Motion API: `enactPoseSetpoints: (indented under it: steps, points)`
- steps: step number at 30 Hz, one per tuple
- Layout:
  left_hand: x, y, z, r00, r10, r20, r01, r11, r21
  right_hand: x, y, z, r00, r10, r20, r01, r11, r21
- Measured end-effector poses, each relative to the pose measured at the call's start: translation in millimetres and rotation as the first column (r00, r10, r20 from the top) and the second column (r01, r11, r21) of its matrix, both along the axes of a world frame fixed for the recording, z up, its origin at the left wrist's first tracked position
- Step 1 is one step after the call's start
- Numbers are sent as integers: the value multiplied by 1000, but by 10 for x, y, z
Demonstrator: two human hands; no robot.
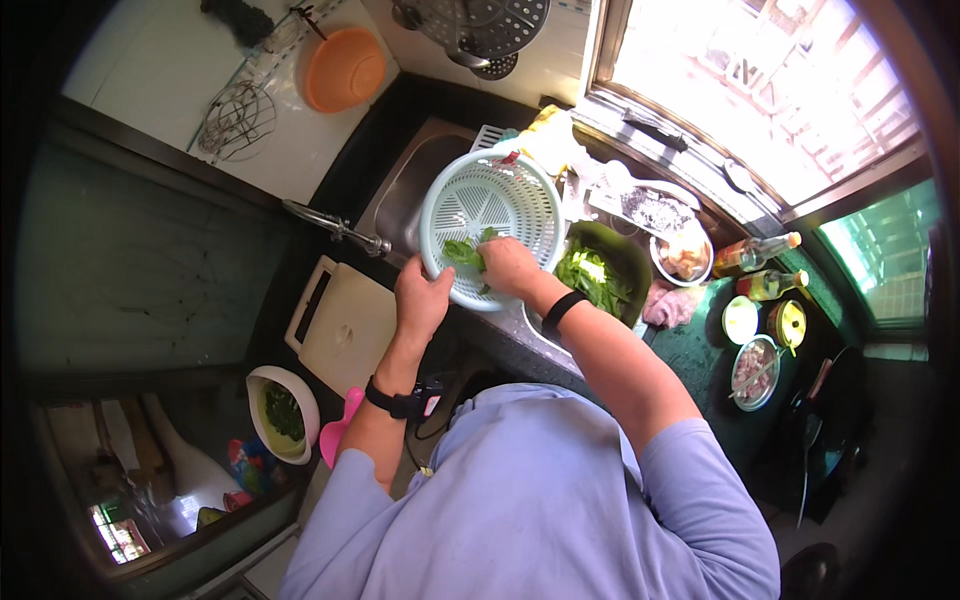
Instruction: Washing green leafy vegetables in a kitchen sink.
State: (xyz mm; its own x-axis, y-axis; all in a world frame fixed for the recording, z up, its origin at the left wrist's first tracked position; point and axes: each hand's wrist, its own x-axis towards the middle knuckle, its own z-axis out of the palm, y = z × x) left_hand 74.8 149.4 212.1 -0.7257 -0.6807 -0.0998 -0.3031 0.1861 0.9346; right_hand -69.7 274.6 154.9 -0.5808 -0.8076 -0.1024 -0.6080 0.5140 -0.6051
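Observation:
My left hand (422, 296) grips the near left rim of a pale blue plastic colander (491, 225), which is held tilted over the metal sink (401, 191). Inside the colander, my right hand (510, 266) has its fingers on a few green leaves (465, 253). Apart from these leaves, the perforated bottom and far wall show bare. Just right of the colander, a green basin (641, 262) in the sink area holds more leafy greens (596, 285), partly behind my right wrist.
A faucet (349, 232) juts in at the left, above a cream board (345, 322). A white bowl of dark greens (283, 412) stands lower left. At right are a pink cloth (670, 304), glass bottles (757, 253) and a bowl of chopped meat (755, 373) with chopsticks.

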Motion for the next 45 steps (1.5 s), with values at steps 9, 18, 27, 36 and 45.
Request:
enactPoseSetpoints:
  steps: [9,18,27,36,45]
  points:
    - [36,-350,-192,994,96,46,-91,992,-86,-235,473,748,956,-102,276,179,946,-270]
    - [-103,-526,-3,997,76,-6,-58,716,-696,-397,1935,-293,982,-188,-24,189,981,45]
    - [-335,-650,-234,954,236,183,-6,628,-778,-96,2284,-403,982,-101,157,71,980,188]
    - [-339,-711,-451,943,273,189,-135,835,-533,62,2133,94,949,-220,224,218,975,32]
    - [-54,-410,-79,989,139,47,-119,946,-301,67,519,711,998,68,19,-57,931,-360]
